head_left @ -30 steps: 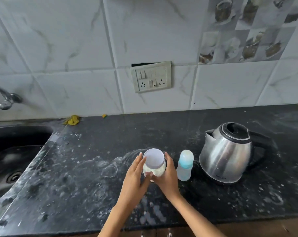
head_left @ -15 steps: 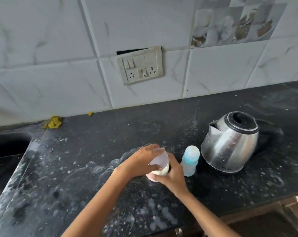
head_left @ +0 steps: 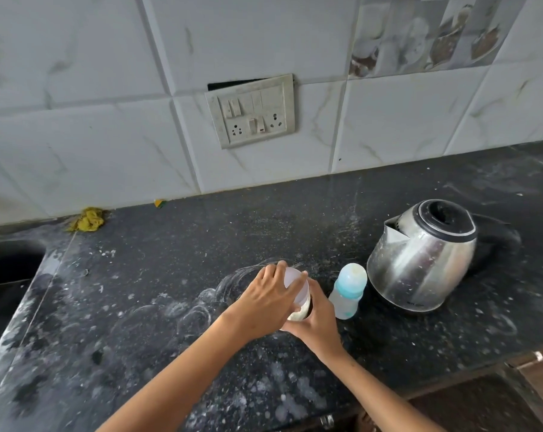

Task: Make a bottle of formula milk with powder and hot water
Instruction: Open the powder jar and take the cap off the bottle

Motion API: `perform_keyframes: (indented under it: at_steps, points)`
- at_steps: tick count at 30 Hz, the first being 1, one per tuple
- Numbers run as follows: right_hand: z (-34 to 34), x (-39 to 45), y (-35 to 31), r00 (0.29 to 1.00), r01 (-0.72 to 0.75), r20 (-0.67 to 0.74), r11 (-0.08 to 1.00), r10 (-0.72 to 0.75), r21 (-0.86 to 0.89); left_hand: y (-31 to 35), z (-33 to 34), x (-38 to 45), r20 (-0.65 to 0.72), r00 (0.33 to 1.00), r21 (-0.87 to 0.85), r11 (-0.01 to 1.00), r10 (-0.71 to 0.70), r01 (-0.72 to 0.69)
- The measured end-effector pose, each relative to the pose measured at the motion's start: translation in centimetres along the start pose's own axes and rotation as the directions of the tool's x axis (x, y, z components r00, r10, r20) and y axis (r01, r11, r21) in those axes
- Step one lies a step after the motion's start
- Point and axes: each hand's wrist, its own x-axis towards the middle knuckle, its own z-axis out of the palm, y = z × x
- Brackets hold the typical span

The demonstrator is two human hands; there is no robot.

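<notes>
A small clear jar of white formula powder (head_left: 298,312) stands on the black counter (head_left: 158,275). Its pale lilac lid (head_left: 296,286) is on top, and my left hand (head_left: 268,302) grips that lid from above. My right hand (head_left: 318,318) wraps round the jar's right side and holds it. Just to the right stands a baby bottle (head_left: 348,291) with a blue collar and a clear cap, touching neither hand. Further right sits a steel electric kettle (head_left: 422,255) with a black lid, its spout pointing left.
A sink (head_left: 5,269) drops away at the left edge. A yellow scrubber (head_left: 88,219) lies by the tiled wall. A switch and socket plate (head_left: 253,110) hangs on the wall above. The counter's front edge runs along the bottom right.
My left hand moved from the jar's side up onto the lid. The view shifted left and down, so the tap and most of the sink left the frame.
</notes>
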Motion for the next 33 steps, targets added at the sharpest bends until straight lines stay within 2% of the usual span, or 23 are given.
perform_keyframes:
  at_steps: [4, 8, 10, 13, 16, 18, 20, 22, 23, 25, 27, 33]
  points:
    - [0.0, -0.1, -0.1, 1.000, 0.008, -0.011, 1.000, -0.008, -0.008, -0.6, 0.7, 0.1, -0.107, 0.990, 0.134, 0.988, 0.087, -0.073]
    - [0.0, -0.2, -0.7, 0.999, 0.024, -0.032, 1.000, -0.023, 0.014, -0.9, 1.0, 0.4, -0.188, 0.970, 0.179, 0.976, 0.156, -0.122]
    - [0.3, -0.3, -1.0, 0.998, 0.027, -0.050, 0.999, -0.025, 0.034, -0.2, 1.3, 0.7, -0.194, 0.979, 0.159, 0.987, 0.068, -0.037]
    - [0.6, -0.6, -1.1, 0.995, 0.038, -0.090, 0.998, -0.034, 0.043, 1.4, -0.1, 1.4, -0.134, 0.974, 0.125, 0.972, -0.180, 0.197]
    - [0.6, -0.7, -0.7, 0.996, 0.031, -0.082, 0.999, -0.030, 0.018, 1.5, -2.4, 1.7, 0.033, 0.918, 0.081, 0.917, -0.394, 0.391]
    - [0.6, -0.6, -0.5, 0.996, 0.017, -0.084, 1.000, -0.016, 0.005, 0.6, -3.5, 1.5, 0.112, 0.891, 0.091, 0.898, -0.439, 0.431]
    - [0.6, -0.5, -0.3, 0.997, 0.013, -0.077, 1.000, -0.013, -0.006, -0.7, -3.7, 1.2, 0.150, 0.929, -0.036, 0.937, -0.338, 0.347]
    - [0.5, -0.5, -0.4, 0.997, 0.007, -0.077, 1.000, -0.007, -0.012, -1.7, -4.0, 1.2, 0.281, 0.955, -0.178, 0.972, -0.097, 0.151]
    - [0.5, -0.5, -0.4, 0.997, 0.009, -0.080, 1.000, -0.010, -0.015, -2.1, -4.1, 1.4, 0.321, 0.947, -0.182, 0.981, 0.003, 0.059]
    - [0.4, -0.4, -0.6, 0.997, 0.019, -0.078, 1.000, -0.020, -0.022, -2.7, -4.1, 2.1, 0.292, 0.951, -0.165, 0.985, 0.104, -0.057]
    - [0.4, -0.4, -0.7, 0.997, 0.016, -0.074, 1.000, -0.017, -0.019, -2.6, -4.2, 2.6, 0.242, 0.966, -0.166, 0.985, 0.091, -0.051]
    - [0.2, -0.6, -1.1, 0.998, 0.015, -0.061, 0.999, -0.017, -0.033, -0.5, -3.7, 2.2, 0.224, 0.974, -0.046, 0.998, -0.021, 0.032]
